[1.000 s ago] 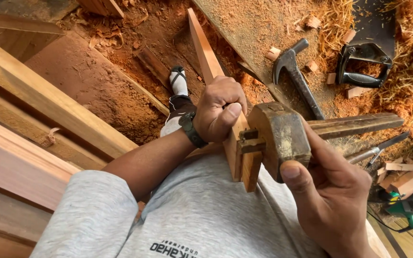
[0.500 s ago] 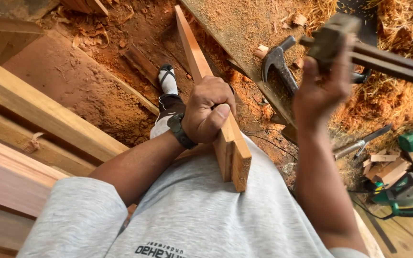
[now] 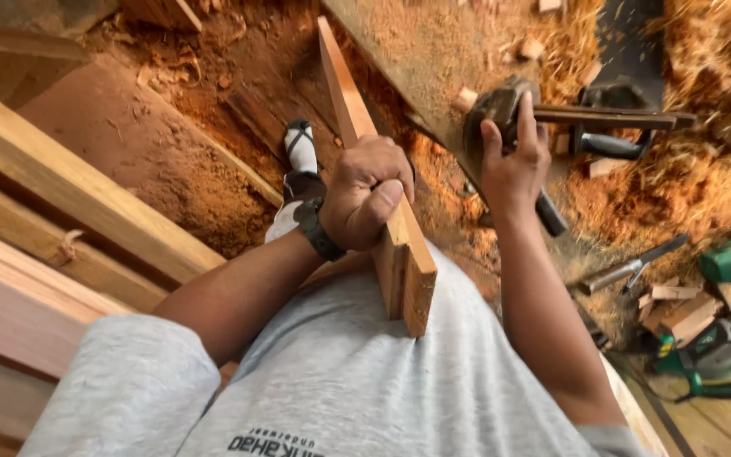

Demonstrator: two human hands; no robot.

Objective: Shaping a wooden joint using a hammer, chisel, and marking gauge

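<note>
wood strip (image 3: pixel 382 211) leaning from lap to far floor | left hand (image 3: pixel 365 203) fisting round it | right hand (image 3: pixel 513 161) gripping mallet (image 3: pixel 501 110) raised far right | glancing blow's probably smashing that thumb

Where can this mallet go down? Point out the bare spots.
Freest patch: the sawdust-covered floor between the stacked planks and the foot. Crowded: the right side, where chisels, offcuts and a green power tool lie. The left hand grips the wooden strip; the right hand holds the mallet.
</note>
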